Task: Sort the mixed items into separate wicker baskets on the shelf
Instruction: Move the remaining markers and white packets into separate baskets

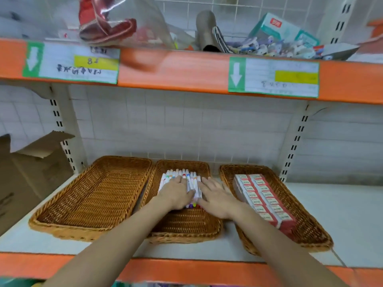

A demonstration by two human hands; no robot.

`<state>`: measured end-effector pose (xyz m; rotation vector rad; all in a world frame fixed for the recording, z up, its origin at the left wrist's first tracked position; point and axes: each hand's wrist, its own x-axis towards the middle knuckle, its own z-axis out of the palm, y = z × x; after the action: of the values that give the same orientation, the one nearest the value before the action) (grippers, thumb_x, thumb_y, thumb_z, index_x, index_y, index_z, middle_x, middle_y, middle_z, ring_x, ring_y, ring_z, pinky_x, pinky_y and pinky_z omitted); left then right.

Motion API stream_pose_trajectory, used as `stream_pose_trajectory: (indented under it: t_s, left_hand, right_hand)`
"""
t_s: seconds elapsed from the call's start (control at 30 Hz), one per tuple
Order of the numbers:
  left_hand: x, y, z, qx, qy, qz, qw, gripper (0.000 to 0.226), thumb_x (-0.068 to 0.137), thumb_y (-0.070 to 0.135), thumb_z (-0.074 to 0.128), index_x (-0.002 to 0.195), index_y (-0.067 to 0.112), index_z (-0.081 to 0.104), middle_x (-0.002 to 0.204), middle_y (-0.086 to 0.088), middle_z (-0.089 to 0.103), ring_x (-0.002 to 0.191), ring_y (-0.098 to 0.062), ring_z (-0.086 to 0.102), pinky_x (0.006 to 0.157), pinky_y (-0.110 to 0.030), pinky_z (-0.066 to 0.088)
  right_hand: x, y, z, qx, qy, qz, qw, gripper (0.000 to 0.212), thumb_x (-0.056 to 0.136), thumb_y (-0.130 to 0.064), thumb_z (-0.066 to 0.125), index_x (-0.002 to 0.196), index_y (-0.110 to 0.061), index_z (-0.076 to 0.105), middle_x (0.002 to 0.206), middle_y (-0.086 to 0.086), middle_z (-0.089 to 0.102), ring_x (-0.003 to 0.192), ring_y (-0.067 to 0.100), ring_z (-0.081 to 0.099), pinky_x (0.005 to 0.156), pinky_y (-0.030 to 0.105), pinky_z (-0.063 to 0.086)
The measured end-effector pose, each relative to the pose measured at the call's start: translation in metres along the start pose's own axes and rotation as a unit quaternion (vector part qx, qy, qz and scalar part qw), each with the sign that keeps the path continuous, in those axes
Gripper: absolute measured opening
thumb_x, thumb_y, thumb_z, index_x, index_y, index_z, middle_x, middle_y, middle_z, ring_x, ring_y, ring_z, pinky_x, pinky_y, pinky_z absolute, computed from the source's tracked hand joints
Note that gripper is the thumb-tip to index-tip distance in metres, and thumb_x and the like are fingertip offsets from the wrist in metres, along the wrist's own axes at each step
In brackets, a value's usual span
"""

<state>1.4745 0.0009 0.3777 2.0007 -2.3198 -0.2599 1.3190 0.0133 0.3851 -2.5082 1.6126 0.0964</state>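
We see three wicker baskets on the shelf (342, 224). The left basket (91, 195) holds nothing. In the middle basket (184, 228) lie white markers (191, 180) side by side; our left hand (176, 193) and right hand (215, 196) rest flat on them, fingers straight, gripping nothing. The right basket (300, 214) holds red boxes (263, 198) in rows. A cardboard box (27, 172) stands far left

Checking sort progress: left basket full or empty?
Empty: the left basket shows only bare weave; markers fill the middle one, boxes the right.
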Motion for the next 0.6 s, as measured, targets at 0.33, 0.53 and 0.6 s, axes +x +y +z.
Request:
stream_pose_trajectory:
  t_s: [0.33,0.53,0.6]
  left_hand:
    - [-0.021,0.051,0.003,-0.001,-0.045,0.034,0.998,0.072,0.099,0.057,0.019,0.153,0.016,-0.006,0.16,-0.007,-0.014,0.148,-0.023,-0.011,0.12,-0.042,-0.003]
    - [-0.038,0.114,0.002,0.022,-0.031,0.056,0.998,0.074,0.097,0.061,0.017,0.154,0.018,-0.001,0.161,-0.004,-0.01,0.148,-0.022,-0.009,0.118,-0.043,-0.004]
    - [-0.047,0.142,0.006,0.021,-0.028,0.067,0.997,0.073,0.098,0.06,0.018,0.154,0.018,-0.002,0.161,-0.005,-0.009,0.148,-0.023,-0.008,0.118,-0.043,-0.004]
  right_hand:
    - [-0.068,0.032,-0.002,0.036,0.006,0.067,0.997,0.072,0.097,-0.062,0.023,0.155,-0.027,-0.003,0.161,-0.002,-0.014,0.147,0.017,-0.017,0.116,0.049,-0.009]
    - [-0.126,0.069,0.0,0.037,0.03,0.09,0.995,0.065,0.101,-0.055,0.017,0.155,-0.025,-0.002,0.162,-0.004,-0.01,0.148,0.016,-0.013,0.118,0.048,-0.009]
    - [-0.151,0.088,-0.001,0.035,0.029,0.105,0.993,0.065,0.101,-0.056,0.016,0.155,-0.026,-0.002,0.162,-0.006,-0.009,0.148,0.014,-0.013,0.118,0.048,-0.008]
